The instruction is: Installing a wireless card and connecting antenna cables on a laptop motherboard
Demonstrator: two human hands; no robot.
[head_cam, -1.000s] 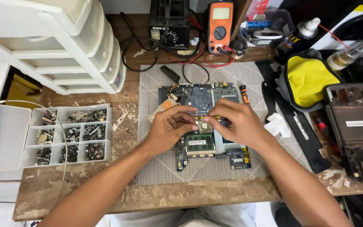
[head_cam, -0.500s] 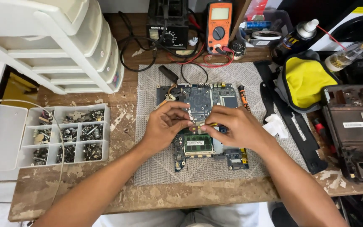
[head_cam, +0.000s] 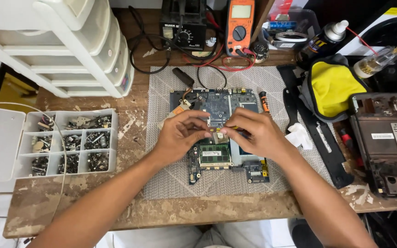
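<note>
A blue laptop motherboard (head_cam: 221, 133) lies flat on a grey woven mat, component side up, a green memory module (head_cam: 215, 155) seated near its lower middle, and a small pale square chip (head_cam: 220, 136) at its centre pinched between fingertips of both hands.

One circuit board (head_cam: 217, 108), two hands, one multimeter (head_cam: 240, 25), one parts organiser (head_cam: 70, 142).

We see circuit board (head_cam: 221, 133) on mat (head_cam: 171, 183) | parts tray (head_cam: 67, 142) left | multimeter (head_cam: 240, 25) behind | laptop chassis (head_cam: 384, 142) right
</note>
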